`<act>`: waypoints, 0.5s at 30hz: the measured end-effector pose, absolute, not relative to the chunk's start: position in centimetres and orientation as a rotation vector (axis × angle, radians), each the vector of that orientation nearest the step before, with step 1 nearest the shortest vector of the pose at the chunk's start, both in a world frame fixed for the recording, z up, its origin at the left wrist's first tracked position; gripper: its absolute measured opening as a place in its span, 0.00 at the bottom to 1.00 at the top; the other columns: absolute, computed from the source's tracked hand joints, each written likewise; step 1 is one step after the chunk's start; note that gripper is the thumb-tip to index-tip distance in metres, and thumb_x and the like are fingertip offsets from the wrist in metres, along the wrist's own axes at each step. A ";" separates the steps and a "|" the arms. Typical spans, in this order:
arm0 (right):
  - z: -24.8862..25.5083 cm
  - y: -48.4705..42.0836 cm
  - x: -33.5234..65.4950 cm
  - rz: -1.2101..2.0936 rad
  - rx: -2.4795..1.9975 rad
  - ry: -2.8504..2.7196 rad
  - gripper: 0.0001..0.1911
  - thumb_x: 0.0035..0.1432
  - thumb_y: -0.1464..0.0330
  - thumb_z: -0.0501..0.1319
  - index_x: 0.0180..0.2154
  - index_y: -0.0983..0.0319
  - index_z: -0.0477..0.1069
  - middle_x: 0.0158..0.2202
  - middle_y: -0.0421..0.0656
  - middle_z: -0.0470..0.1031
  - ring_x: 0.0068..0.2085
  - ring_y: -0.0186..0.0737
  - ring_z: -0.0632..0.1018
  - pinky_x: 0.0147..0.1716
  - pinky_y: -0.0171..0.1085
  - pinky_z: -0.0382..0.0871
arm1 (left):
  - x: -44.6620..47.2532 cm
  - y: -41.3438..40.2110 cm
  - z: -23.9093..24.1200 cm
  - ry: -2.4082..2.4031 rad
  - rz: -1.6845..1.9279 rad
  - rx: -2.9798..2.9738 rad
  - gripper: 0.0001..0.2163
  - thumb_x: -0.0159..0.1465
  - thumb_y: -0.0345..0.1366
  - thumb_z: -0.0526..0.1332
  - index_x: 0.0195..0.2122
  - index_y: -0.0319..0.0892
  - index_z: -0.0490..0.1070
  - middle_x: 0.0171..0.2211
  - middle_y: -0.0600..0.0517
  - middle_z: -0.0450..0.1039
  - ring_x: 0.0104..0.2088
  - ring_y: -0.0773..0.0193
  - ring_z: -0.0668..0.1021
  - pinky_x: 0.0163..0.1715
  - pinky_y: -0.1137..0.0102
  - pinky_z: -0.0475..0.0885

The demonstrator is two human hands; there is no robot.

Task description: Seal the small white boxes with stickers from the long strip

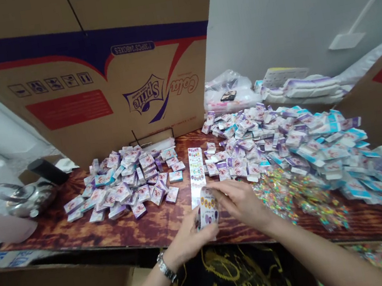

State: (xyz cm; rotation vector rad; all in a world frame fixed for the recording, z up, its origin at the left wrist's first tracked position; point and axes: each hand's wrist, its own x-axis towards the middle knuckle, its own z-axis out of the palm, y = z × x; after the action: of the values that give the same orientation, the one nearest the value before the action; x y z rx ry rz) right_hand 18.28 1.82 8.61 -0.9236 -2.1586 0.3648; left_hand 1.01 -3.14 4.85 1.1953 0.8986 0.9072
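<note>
A long white sticker strip (195, 164) with rows of small coloured pictures lies on the reddish-brown table, its far end flat. A curled sticker sheet (208, 205), perhaps the near end of the same strip, rises between my hands. My left hand (192, 235), with a metal watch on the wrist, is closed on its lower left edge. My right hand (240, 202) pinches its upper right edge, the fingertips partly hidden. Left of the strip is a pile of small white and purple boxes (121, 187). A larger heap of such boxes (274, 135) spreads on the right.
Clear packets with colourful contents (292, 191) lie right of my right hand. A big upside-down printed carton (106, 79) stands at the back. At left are a metal kettle (29, 201) and a pinkish bottle (2, 228). Plastic-wrapped bundles (228, 92) sit against the wall.
</note>
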 end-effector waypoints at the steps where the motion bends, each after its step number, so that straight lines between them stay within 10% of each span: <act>1: 8.5 2.1 18.1 0.364 -0.944 -2.148 0.12 0.63 0.70 0.52 0.44 0.62 0.71 0.39 0.45 0.77 0.40 0.38 0.77 0.40 0.38 0.72 | 0.9 -3.2 5.0 0.916 0.858 1.237 0.17 0.54 0.47 0.64 0.37 0.38 0.71 0.31 0.51 0.73 0.31 0.63 0.73 0.34 0.70 0.69; 15: 5.8 -1.8 18.8 -0.253 -0.606 -2.507 0.16 0.62 0.74 0.52 0.50 0.65 0.67 0.46 0.50 0.74 0.48 0.46 0.72 0.48 0.48 0.68 | 2.0 -3.1 4.8 0.641 0.923 0.582 0.14 0.43 0.29 0.64 0.34 0.40 0.72 0.30 0.50 0.73 0.30 0.64 0.74 0.32 0.69 0.68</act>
State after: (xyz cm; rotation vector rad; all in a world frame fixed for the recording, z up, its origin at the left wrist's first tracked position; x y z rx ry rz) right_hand 18.75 -1.83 5.77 -0.6062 -2.5073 -0.2528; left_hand 1.97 -3.05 4.79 0.5822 0.6409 0.9233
